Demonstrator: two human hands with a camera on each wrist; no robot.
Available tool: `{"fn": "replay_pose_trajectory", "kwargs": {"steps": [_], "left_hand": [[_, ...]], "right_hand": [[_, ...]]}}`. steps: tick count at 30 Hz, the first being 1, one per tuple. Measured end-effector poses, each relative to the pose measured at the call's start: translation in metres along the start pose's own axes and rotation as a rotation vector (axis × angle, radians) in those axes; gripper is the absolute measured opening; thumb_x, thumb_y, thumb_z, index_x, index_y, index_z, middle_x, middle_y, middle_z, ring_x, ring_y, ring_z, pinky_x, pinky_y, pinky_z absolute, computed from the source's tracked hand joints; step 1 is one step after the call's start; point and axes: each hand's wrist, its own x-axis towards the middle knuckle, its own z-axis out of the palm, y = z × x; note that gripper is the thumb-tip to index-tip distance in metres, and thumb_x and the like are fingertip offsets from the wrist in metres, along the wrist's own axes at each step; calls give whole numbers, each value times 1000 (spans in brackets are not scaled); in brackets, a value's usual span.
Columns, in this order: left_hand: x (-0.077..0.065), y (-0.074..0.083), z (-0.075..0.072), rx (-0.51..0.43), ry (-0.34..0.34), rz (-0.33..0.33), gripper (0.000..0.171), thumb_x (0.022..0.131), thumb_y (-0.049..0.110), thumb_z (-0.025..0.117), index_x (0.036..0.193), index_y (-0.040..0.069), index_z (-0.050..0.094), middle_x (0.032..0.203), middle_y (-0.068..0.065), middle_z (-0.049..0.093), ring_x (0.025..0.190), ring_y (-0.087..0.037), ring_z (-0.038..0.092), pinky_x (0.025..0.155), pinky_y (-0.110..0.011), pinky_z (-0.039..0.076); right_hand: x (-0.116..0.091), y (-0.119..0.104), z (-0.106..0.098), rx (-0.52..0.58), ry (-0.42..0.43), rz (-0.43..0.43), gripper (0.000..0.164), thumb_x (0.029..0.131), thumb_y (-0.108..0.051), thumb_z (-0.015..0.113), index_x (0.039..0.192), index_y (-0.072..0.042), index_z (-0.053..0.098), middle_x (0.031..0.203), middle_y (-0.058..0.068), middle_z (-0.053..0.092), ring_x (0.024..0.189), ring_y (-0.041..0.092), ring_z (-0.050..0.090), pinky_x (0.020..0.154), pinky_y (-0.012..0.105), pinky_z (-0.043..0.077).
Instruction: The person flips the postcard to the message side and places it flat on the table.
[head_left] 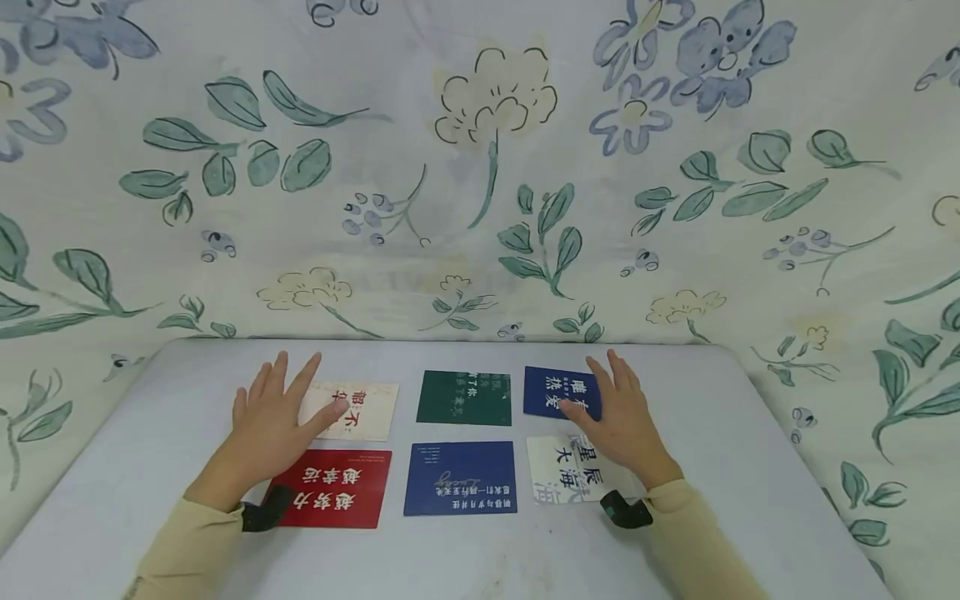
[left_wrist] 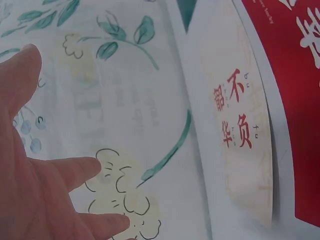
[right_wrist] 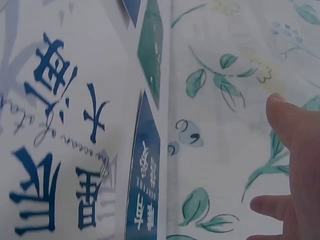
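My left hand (head_left: 273,429) is held with fingers spread over the left side of the table, holding nothing. It partly covers a cream card with red characters (head_left: 375,412) and a corner of a red card (head_left: 348,492). My right hand (head_left: 626,425), fingers also spread and holding nothing, is over a blue card with white characters (head_left: 543,392) and a white card with dark blue characters (head_left: 551,471). Between the hands lie a green card (head_left: 463,398) and a larger blue card (head_left: 461,483). Both wrist views show the fingers apart from the cards.
The cards lie in two rows on a white table (head_left: 457,558). A floral cloth (head_left: 420,167) hangs behind the table's far edge and shows along both sides. A black wrist strap device (head_left: 626,510) sits at each yellow sleeve (head_left: 697,533).
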Motion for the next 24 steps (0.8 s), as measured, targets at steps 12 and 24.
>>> {"fn": "replay_pose_trajectory", "kwargs": {"steps": [12,24], "left_hand": [[4,5,0,-65,-2,-22,86,89,60,41,148,5,11,145,-37,2,130,-56,-1,95,-74,1],[3,0,8,-73,16,-23,84,90,58,40,147,3,12,144,-37,6,129,-57,4,94,-74,6]], "right_hand": [[3,-23,17,68,2,-28,85,82,-67,48,145,-12,30,152,16,15,137,38,15,101,63,23],[9,-56,31,182,-22,-34,85,80,-72,43,144,-16,33,152,10,18,138,37,17,101,62,24]]}}
